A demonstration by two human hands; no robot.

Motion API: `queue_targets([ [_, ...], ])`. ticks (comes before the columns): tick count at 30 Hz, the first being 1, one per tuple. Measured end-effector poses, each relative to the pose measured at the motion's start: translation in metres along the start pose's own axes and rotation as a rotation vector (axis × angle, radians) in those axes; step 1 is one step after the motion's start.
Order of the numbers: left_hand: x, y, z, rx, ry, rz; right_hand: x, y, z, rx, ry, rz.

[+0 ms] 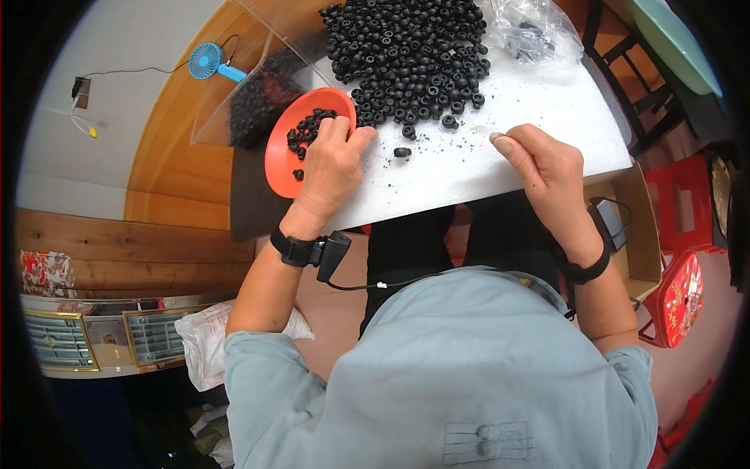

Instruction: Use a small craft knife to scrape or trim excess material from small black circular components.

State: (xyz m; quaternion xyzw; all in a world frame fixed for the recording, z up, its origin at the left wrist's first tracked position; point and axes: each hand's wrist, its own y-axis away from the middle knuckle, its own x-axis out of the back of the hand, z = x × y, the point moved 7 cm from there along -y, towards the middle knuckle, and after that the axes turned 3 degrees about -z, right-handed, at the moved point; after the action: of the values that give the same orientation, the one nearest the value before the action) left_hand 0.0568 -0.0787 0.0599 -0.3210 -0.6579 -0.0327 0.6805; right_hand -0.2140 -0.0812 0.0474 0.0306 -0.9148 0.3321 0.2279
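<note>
My left hand (334,162) is over the right rim of an orange bowl (275,160), its fingers curled and closed; whatever they hold is hidden. Small black parts (301,134) lie in the bowl. My right hand (544,162) hovers above the white board (437,173), thumb and forefinger pinched on something thin and too small to make out. Between the hands, a single black rubbery part (401,152) rests on the board among dark crumbs. Beyond it is a large heap of round, hollow black parts (410,59).
A clear plastic bin (226,109) with dark contents stands behind the bowl, near a blue fan (206,61). Right of the heap lies a clear plastic bag (539,35). A cardboard box (637,227) and red stools (678,301) are at the right. A black cable (355,288) runs from my left wrist.
</note>
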Motion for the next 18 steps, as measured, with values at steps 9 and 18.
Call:
queue_targets([
  [9, 0.032, 0.002, 0.044, 0.003, 0.081, 0.157, 0.000, 0.000, 0.002, 0.004, 0.004, 0.001],
  [18, 0.002, -0.007, 0.059, -0.105, 0.339, 0.035, 0.001, 0.001, -0.007, 0.047, 0.065, 0.002],
])
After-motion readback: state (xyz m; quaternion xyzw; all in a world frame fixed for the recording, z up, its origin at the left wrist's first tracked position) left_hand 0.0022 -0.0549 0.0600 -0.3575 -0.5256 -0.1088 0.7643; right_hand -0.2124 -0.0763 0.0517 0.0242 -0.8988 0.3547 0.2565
